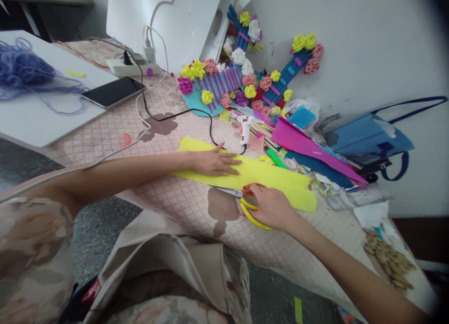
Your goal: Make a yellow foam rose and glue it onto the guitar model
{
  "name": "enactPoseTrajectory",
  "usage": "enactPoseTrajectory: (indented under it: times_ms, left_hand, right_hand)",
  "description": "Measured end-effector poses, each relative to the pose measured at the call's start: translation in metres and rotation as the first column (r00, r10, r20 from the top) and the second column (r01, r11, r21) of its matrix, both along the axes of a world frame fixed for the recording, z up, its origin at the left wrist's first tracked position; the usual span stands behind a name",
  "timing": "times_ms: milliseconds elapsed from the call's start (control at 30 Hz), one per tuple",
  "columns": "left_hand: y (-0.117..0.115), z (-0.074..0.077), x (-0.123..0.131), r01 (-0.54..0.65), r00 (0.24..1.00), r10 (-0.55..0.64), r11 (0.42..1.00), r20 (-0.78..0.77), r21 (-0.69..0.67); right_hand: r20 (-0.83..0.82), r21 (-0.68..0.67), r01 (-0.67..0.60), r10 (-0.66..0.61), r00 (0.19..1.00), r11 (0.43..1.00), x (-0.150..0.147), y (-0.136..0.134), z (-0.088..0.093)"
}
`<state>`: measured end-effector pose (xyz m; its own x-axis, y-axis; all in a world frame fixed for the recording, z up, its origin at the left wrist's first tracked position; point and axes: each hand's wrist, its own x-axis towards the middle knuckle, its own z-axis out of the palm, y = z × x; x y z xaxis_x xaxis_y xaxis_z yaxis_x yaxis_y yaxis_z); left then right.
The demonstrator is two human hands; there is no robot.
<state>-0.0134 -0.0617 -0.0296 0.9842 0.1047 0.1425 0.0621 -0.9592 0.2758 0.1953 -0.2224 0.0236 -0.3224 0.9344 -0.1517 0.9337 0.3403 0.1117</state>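
A long yellow strip of craft paper lies across the table in front of me. My left hand rests flat on the strip's left part, fingers stretched to the right. At the near edge of the strip, my right hand grips a pair of scissors with yellow and red handles. The blades point left, beside the paper's lower edge. Just beyond the strip sits a white glue gun with a black cord.
Behind stand blue decorations covered in paper flowers. Magenta sheets and a blue bag are on the right, peanuts nearer. A phone, purple yarn and a power strip lie left, with cables crossing the table.
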Motion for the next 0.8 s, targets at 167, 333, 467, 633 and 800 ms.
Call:
enactPoseTrajectory:
  times_ms: [167, 333, 467, 633, 800]
  left_hand:
    - [0.000, -0.001, 0.000, 0.001, 1.000, -0.001, 1.000, 0.001, 0.028]
    - [0.000, 0.000, 0.000, -0.003, 1.000, 0.003, 1.000, -0.007, 0.017]
    - [0.000, 0.000, 0.000, -0.009, 1.000, 0.009, 1.000, 0.002, -0.024]
    - [0.000, -0.001, 0.000, 0.008, 1.000, -0.007, 1.000, 0.028, -0.024]
    - [0.000, 0.000, 0.000, -0.001, 1.000, 0.002, 0.999, 0.025, -0.043]
  right_hand:
    - [-0.012, 0.003, -0.016, 0.016, 1.000, 1.000, -0.009, 0.004, -0.002]
    - [0.013, 0.005, -0.031, 0.031, 0.999, 0.999, -0.014, 0.008, -0.002]
    - [0.016, -0.008, -0.059, 0.059, 0.998, 0.998, -0.012, 0.009, -0.003]
    - [0.042, -0.004, -0.062, 0.062, 0.997, 0.998, -0.009, 0.007, -0.003]
    - [0.023, 0.027, -0.026, 0.026, 0.999, 0.999, -0.008, 0.004, 0.000]
